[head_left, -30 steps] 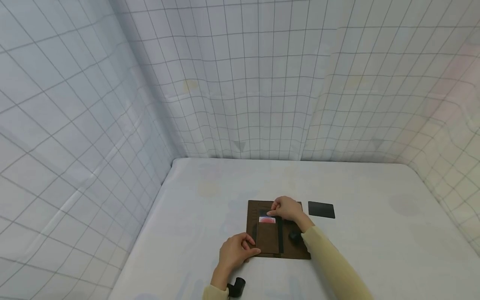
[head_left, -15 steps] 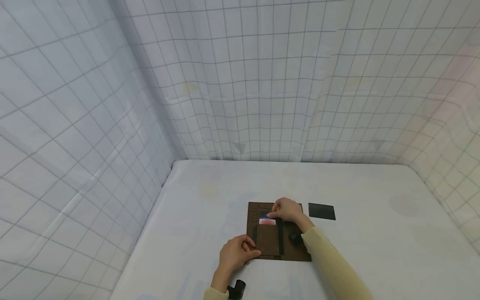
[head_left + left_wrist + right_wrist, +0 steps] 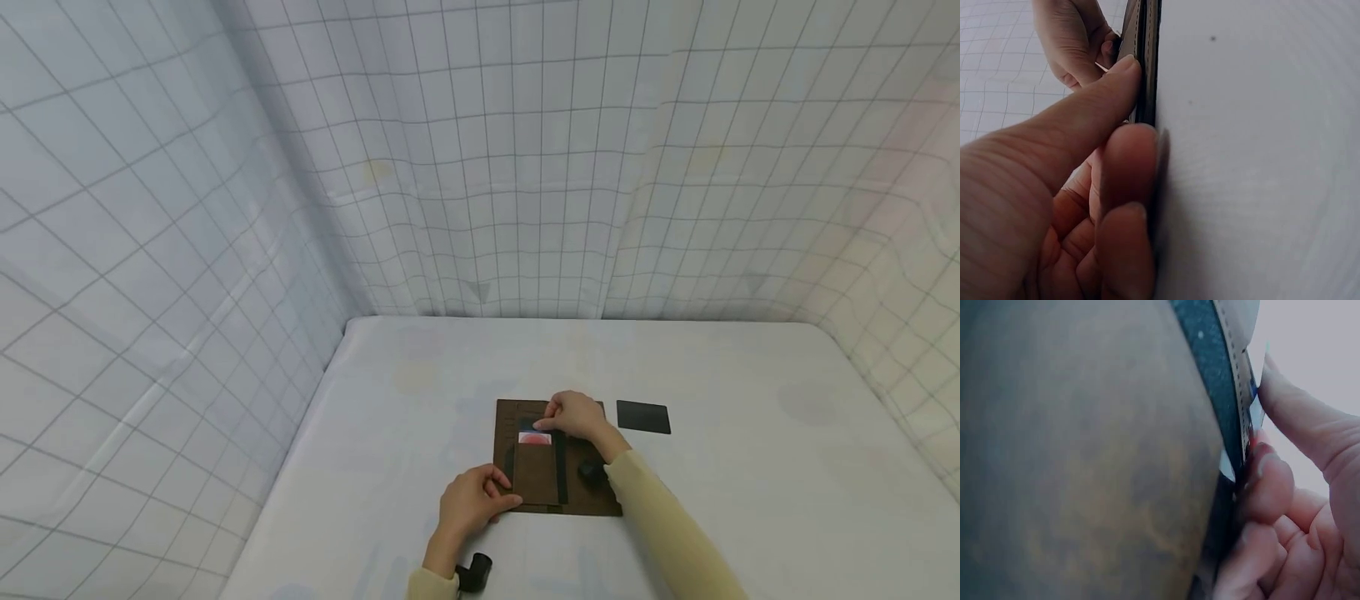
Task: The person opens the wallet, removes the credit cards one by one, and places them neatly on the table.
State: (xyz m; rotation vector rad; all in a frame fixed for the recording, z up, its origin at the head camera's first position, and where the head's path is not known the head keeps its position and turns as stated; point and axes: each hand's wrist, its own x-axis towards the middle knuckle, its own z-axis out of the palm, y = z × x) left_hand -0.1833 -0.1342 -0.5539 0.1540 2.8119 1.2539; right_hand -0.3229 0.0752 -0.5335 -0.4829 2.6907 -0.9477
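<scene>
A brown leather-look folder (image 3: 537,473) is lying on the white table (image 3: 375,467), the left hand (image 3: 470,501) pinching its eight-o'clock edge, the right hand (image 3: 576,415) pinching a blue-red-white card (image 3: 534,438) near eleven. A black rectangle (image 3: 643,417) is lying towards two o'clock.

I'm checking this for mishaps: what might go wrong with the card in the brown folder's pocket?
The card, partly out of the pocket, might bend if the right hand at its upper end pushes unevenly. The brown folder could slide if the left hand loosens at the lower-left edge.
</scene>
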